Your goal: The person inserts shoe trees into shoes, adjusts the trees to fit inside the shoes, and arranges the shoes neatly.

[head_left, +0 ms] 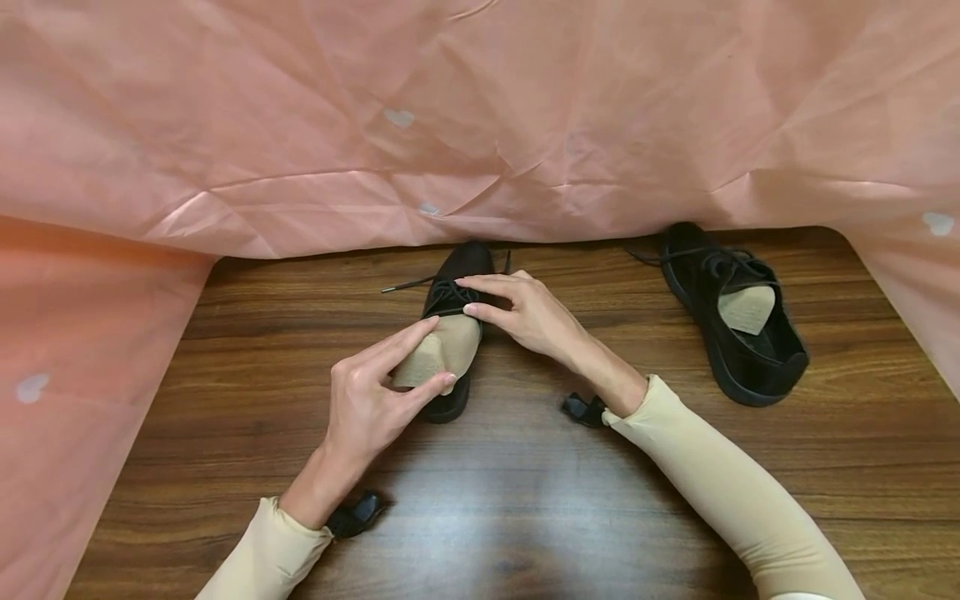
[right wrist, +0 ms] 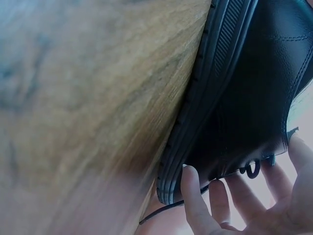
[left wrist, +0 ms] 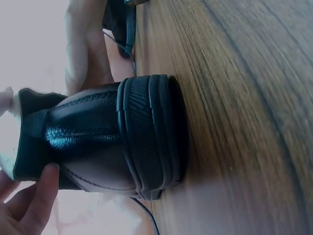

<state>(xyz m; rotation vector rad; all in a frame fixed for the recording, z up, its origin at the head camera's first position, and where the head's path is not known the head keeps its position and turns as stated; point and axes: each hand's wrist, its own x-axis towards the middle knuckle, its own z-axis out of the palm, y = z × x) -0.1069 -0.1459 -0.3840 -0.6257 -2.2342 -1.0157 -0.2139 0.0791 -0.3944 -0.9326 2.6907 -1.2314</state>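
A black lace-up shoe stands on the wooden surface, toe pointing away. A beige moulded shoe insert fills its opening and rises above the heel collar. My left hand pinches the insert between thumb and fingers; in the left wrist view the thumb lies against the black collar. From the right, my right hand rests on the laces and tongue with its fingers fairly straight. One of its fingers touches the shoe's side in the right wrist view. The insert's lower part is hidden inside the shoe.
A second black shoe stands at the right with its own beige insert in the opening. Behind and at the sides hangs a pink sheet, meeting the wooden surface. A loose lace end sticks out leftward.
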